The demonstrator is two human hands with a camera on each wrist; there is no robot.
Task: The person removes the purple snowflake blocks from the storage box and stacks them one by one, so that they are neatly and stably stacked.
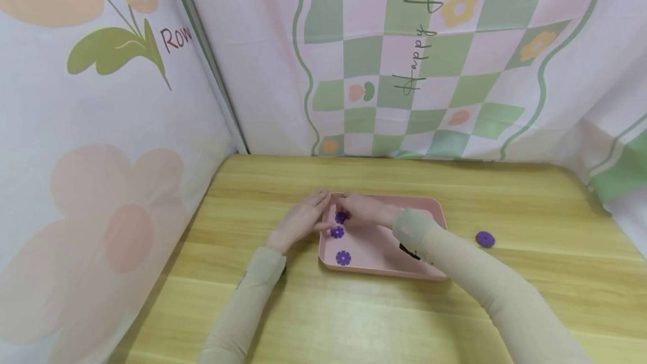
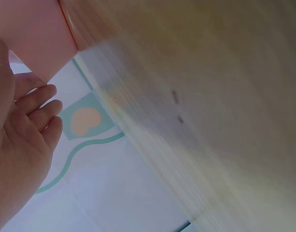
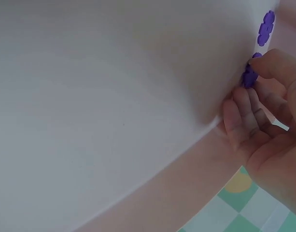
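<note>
A shallow pink tray [image 1: 389,268] lies on the wooden table. In the head view my left hand [image 1: 301,218] is at its left edge, fingers by the far left corner and thumb reaching over the rim. The left wrist view shows those fingers [image 2: 52,126] loosely bent beside the tray's outer wall. My right hand [image 1: 366,209] reaches into the far left of the tray and pinches a purple snowflake disc [image 3: 249,77] between thumb and fingers. Another snowflake disc [image 1: 337,232] lies just nearer, and a third snowflake disc [image 1: 343,258] sits in the near left corner.
To the right of the tray, a purple round piece [image 1: 485,239] lies on the table [image 1: 313,319]. A checked curtain [image 1: 424,94] hangs behind the table's far edge, and a flowered cloth [image 1: 111,201] hangs along the left side.
</note>
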